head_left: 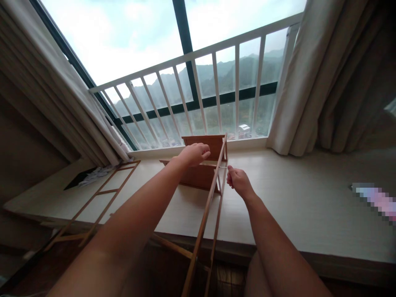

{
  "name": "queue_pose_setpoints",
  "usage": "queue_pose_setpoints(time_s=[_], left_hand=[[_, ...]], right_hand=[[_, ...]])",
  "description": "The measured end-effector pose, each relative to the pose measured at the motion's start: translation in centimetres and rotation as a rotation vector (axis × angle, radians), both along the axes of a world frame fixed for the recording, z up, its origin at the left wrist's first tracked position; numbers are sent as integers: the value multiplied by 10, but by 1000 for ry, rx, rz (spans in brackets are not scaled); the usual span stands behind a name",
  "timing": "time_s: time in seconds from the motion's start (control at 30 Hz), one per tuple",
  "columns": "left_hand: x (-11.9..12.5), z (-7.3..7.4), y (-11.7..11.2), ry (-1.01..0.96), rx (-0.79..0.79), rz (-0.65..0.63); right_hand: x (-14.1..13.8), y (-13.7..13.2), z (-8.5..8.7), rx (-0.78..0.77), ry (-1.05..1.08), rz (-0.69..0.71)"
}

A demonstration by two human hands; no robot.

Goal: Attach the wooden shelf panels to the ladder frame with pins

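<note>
A wooden shelf frame (206,214) of thin brown slats lies tilted across a pale window ledge (287,206), its far end joined to brown wooden panels (201,175). My left hand (194,154) rests on top of the panels with fingers curled over their edge. My right hand (238,182) is closed in a pinch on a small thin thing at the frame's right rail; I cannot make out what it is. Both forearms reach forward from the bottom of the view.
A second slatted frame (102,198) lies flat on the ledge at the left, overhanging its front edge. White window bars (198,86) stand behind, curtains (334,74) hang at both sides. Crumpled paper (95,174) lies far left. A blurred object (375,200) sits at right.
</note>
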State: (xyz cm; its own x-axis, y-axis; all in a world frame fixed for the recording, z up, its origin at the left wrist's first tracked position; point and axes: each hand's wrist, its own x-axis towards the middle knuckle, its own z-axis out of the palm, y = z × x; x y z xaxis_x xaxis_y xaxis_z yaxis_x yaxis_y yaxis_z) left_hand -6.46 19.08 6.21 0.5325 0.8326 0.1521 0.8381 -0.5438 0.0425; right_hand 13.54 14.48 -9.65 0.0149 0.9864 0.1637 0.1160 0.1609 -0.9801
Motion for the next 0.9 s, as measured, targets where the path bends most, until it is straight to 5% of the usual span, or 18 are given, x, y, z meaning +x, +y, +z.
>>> queue_pose_setpoints(time_s=[0.2, 0.47, 0.9], left_hand=[[20, -38, 41, -67, -165, -18], [57, -56, 53, -85, -353, 124], [69, -75, 60, -257, -494, 56]], right_hand=[[1, 3, 0, 22, -42, 2], [3, 4, -1, 50, -118, -32], [4, 3, 4, 55, -131, -31]])
